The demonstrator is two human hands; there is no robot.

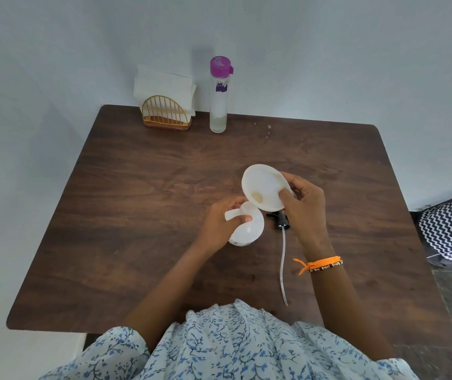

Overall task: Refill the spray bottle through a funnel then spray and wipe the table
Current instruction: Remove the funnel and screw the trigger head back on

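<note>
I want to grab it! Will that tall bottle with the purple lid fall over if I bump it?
Probably, yes. The bottle is tall and thin on a small base, so it likely tips easily. Only a little liquid shows at its bottom, so it may be light. Being round, it could roll across the table.

**Funnel held over the open spray bottle**

The right hand (303, 204) pinches the white funnel (264, 187) by its rim, tilted. The left hand (219, 223) grips the white spray bottle (248, 229) on the brown table (137, 215). The black spray head (281, 219) with its tube lies beside them. A purple-capped bottle (219, 97) and napkin holder (164, 113) stand at the far edge.
</note>
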